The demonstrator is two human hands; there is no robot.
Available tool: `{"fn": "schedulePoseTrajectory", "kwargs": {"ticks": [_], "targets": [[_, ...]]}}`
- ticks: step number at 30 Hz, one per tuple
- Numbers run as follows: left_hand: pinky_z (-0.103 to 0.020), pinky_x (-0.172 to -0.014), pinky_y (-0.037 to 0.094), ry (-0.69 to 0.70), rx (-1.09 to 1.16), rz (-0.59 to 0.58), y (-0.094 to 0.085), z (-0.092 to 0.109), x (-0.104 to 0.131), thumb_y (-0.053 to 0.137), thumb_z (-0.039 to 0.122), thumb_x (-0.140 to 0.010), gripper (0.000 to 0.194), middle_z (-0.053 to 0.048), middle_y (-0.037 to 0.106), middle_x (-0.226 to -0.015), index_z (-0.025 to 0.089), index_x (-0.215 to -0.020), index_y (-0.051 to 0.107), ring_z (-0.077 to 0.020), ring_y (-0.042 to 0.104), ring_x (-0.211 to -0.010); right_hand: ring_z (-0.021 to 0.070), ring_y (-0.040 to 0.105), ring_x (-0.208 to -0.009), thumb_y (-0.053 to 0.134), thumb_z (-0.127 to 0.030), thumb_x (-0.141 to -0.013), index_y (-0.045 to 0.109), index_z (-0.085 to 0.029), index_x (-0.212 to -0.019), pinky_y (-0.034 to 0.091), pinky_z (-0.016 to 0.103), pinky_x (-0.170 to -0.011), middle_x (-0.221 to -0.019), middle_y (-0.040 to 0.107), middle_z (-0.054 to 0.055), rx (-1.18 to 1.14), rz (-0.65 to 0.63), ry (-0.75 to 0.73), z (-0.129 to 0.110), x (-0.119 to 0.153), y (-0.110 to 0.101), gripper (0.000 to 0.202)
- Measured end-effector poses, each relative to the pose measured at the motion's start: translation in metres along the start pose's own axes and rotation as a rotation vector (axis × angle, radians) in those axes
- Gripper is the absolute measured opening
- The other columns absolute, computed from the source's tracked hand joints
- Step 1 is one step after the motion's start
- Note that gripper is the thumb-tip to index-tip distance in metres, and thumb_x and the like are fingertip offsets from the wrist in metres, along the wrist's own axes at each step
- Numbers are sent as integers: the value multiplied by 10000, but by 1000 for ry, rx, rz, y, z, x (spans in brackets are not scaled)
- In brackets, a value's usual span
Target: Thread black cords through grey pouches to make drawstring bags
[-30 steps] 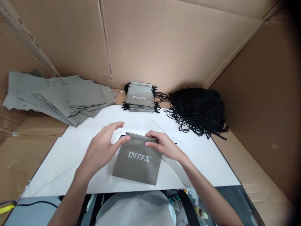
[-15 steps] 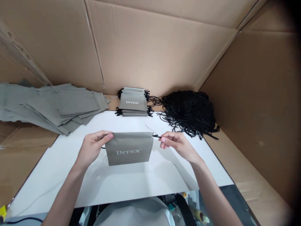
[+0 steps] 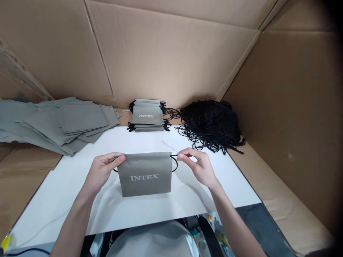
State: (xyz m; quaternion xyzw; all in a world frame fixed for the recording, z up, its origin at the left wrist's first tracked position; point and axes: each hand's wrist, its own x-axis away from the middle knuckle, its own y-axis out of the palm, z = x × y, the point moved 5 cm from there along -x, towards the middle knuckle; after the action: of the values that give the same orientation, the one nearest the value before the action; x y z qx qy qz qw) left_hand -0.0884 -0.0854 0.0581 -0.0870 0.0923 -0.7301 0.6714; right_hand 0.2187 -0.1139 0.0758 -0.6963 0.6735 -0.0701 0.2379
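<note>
A grey drawstring pouch [image 3: 144,184] printed INTEX hangs upright over the white table, held up between my two hands. My left hand [image 3: 103,169] pinches its top left corner, thumb in front. Below that hand a bit of black cord shows at the pouch's left edge. At the top right corner, a black cord [image 3: 177,164] comes out and curves down in a small loop. My right hand [image 3: 197,166] pinches this cord just beside the corner. A thin wire tool with a looped end [image 3: 164,142] lies on the table behind my right hand.
Grey flat pouches [image 3: 83,117] are heaped at the back left. A stack of corded INTEX pouches [image 3: 147,112] stands at the back middle. To its right lies a pile of black cords [image 3: 211,123]. Cardboard walls [image 3: 171,53] enclose the white table [image 3: 134,139].
The right-side cord now forms a round loop beside the pouch, where before it stuck out short and straight. The pouch hangs a little lower, and the view has shifted slightly.
</note>
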Motion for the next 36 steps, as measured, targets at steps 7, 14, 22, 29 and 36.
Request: {"fn": "schedulePoseTrajectory", "kwargs": {"ticks": [7, 14, 22, 29, 36], "targets": [[-281, -692, 534, -15, -10, -31, 3, 0, 3, 766, 525, -741, 358, -76, 758, -809, 169, -774, 771, -209, 664, -750, 179, 609, -718, 624, -359, -937, 680, -204, -756, 454, 293, -716, -738, 688, 16, 7, 45, -8, 3, 11, -15, 245], [-258, -746, 530, 93, -162, -49, 18, 19, 10, 702, 486, -822, 285, -42, 765, -866, 210, -823, 774, -209, 684, -833, 269, 620, -1071, 608, -330, -948, 625, -226, -1070, 466, 415, -938, -1111, 693, 98, 302, 38, -237, -12, 20, -15, 161], [-233, -682, 535, 216, -252, 123, 29, 20, 25, 644, 454, -887, 292, -23, 758, -903, 232, -1039, 758, -162, 666, -752, 195, 700, -933, 535, -253, -995, 586, -250, -1185, 553, 313, -785, -1140, 719, 70, 354, -306, -415, -31, 21, 20, 197], [-192, -722, 548, 768, -580, -172, 31, 45, 40, 479, 134, -962, 383, -50, 720, -1154, 292, -1263, 655, -133, 708, -891, 185, 671, -995, 477, -136, -990, 610, -232, -1205, 554, 305, -836, -1125, 692, 85, 227, -357, -451, -45, 20, 24, 270], [-189, -711, 557, 924, -831, -256, 17, 62, 70, 382, 146, -1001, 526, 37, 661, -1325, 468, -1396, 511, -129, 729, -913, 168, 649, -1117, 406, -38, -975, 570, -299, -1366, 559, 304, -896, -1248, 659, 77, 69, -460, -554, -62, 33, 18, 498]]}}
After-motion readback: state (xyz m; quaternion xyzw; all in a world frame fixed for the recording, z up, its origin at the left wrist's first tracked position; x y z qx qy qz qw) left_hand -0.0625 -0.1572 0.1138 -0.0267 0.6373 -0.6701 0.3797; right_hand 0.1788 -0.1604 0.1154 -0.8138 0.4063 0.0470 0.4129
